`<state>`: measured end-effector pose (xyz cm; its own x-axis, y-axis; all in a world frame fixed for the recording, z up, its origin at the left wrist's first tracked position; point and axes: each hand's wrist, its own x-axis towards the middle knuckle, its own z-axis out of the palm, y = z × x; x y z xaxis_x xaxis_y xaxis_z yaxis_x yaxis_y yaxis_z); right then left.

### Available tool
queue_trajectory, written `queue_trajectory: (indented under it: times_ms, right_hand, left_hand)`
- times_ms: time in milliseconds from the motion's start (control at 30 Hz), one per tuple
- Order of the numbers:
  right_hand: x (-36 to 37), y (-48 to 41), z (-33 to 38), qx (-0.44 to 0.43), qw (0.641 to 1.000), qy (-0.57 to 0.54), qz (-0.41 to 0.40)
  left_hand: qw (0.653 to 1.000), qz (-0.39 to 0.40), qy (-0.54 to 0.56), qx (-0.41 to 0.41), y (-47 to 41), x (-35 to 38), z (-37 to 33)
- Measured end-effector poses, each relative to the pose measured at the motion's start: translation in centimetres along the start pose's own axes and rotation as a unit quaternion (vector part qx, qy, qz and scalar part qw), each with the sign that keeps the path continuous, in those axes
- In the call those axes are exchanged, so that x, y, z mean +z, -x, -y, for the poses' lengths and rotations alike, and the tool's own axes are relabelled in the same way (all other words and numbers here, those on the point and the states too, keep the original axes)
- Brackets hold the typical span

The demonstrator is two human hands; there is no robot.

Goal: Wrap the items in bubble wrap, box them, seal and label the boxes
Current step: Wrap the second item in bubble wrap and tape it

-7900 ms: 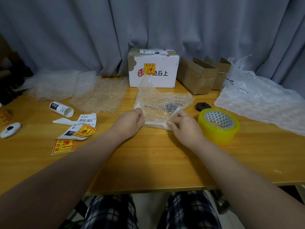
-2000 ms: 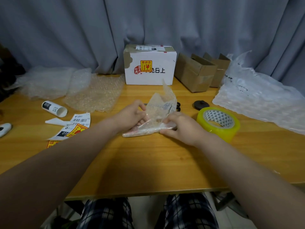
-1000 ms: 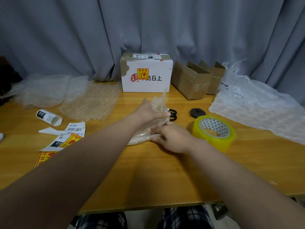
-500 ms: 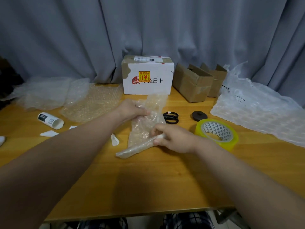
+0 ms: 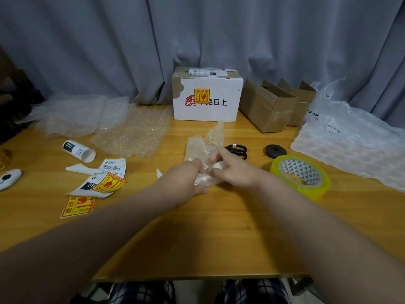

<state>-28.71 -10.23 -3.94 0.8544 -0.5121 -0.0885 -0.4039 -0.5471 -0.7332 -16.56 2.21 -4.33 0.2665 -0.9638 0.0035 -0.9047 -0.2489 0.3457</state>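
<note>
**A:** What could go wrong from here?

**B:** Only the hands keep the wrap [image 5: 202,150] closed. The left hand [image 5: 186,178] grips its near end, fingers curled round it. The right hand [image 5: 232,170] pinches the fold just beside the left. The flap [image 5: 217,132] stands loose beyond both hands. If either grip eases, I'd expect the springy wrap to unroll and the item, hidden inside, to slide out. The tape [image 5: 300,174] lies just right of the right hand, but reaching for it would free that pinch.

**A:** And compared with half a second ago?

**B:** Then the left hand was farther out, lifting the flap. Now it has come down beside the right, and the bundle is rolled tighter.
</note>
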Motion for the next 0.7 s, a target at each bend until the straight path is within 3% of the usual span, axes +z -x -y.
queue_trajectory:
  times_ms: [167, 267, 500, 600, 700]
  right_hand:
    - [-0.6, 0.5, -0.8, 0.049, 0.979, -0.176, -0.089]
    - [-0.3, 0.6, -0.8, 0.078, 0.976, -0.149, -0.138]
    - [-1.2, -0.7, 0.2, 0.164, 0.961, -0.184, -0.124]
    - [-0.9, -0.8, 0.1, 0.152, 0.971, -0.153, -0.105]
    - [-1.2, -1.2, -0.1, 0.144, 0.962, -0.185, -0.136]
  left_hand:
    - [0.993, -0.100, 0.048, 0.037, -0.1, 1.6, 0.2]
    - [0.990, -0.112, 0.055, 0.069, 0.0, 1.7, 0.6]
    - [0.984, -0.075, 0.106, 0.120, -0.1, 1.1, 1.5]
    - [0.985, -0.036, 0.121, 0.121, -0.5, 0.5, 1.8]
    - [0.985, -0.013, 0.117, 0.124, -1.0, -0.1, 1.9]
